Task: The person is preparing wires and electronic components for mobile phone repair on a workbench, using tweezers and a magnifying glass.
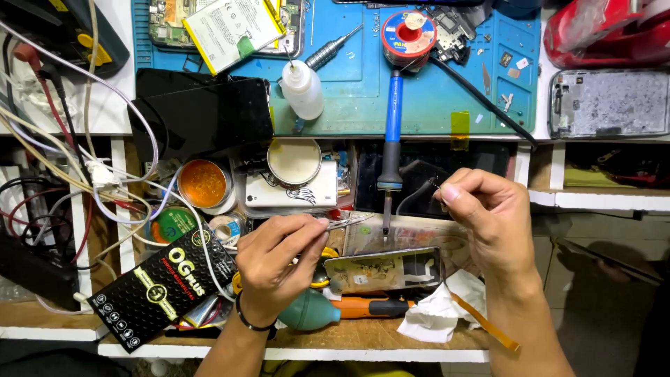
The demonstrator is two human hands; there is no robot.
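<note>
Pinching a pair of slim metal tweezers between thumb and fingertips, the left hand is hovering low over the cluttered bench, its wrist bent so the tips are pointing rightward toward the other hand. The fingers are closed narrowly around the tweezer shank, a pen-like grip that seems to be favouring fine control over force. The right hand is raised a little higher and to the right, thumb and forefinger pressed together on something very small at the end of a thin dark wire; what the piece is cannot be told, since it is too tiny and partly covered by the fingertips. The remaining fingers are curling loosely into the palm, and the forearm is angling in from the lower right.

Between and just below the two hands, an opened phone body is lying flat, apparently kept there so that both hands are working right above it. A blue-handled soldering iron is resting with its tip pointing down toward that phone, near at hand. A crumpled white tissue is lying just beside the phone, under the right wrist, and a teal rubber air blower and an orange-handled tool are sitting along the front edge. Farther back, a red solder spool and a white squeeze bottle are standing on the blue work mat, well apart from the hands.
</note>
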